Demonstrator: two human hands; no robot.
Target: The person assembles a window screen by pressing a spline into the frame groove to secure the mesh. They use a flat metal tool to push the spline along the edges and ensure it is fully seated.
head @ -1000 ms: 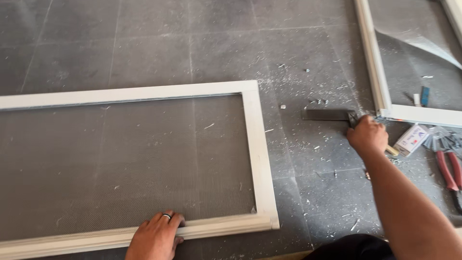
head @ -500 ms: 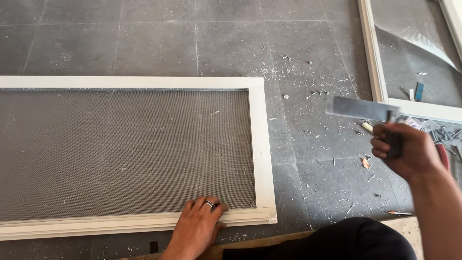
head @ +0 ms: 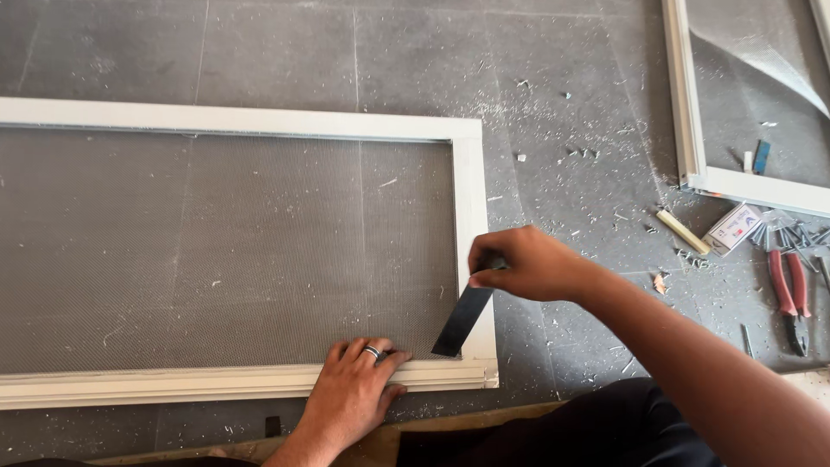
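A: What are the hands doing?

B: The left hand [head: 353,389] lies flat, fingers spread, pressing on the near rail of the white frame [head: 471,173], close to its corner. A ring sits on one finger. The right hand [head: 527,262] is closed around the handle of a flat dark blade [head: 461,322], and the blade slants down from it toward the left hand, its tip touching the inner edge of the frame where the mesh [head: 225,251] meets the rail, just beyond the left fingertips.

A: How far along does it look?

B: I'd say the mesh is already laid: it fills the frame and looks flat and taut. The blade is at the corner nearest both hands, so the edge work seems to be only starting there. Whether the other sides are finished I cannot tell.

A: Anything else around?

B: Out past the right forearm lie red pliers [head: 788,290], a small box [head: 733,227], scattered screws [head: 782,233] and a pale stick [head: 683,232]. Farther beyond the right hand is a second frame [head: 692,130] with its mesh loose and curling up, so that one appears unfinished. Chips and dust litter the grey floor [head: 562,104].
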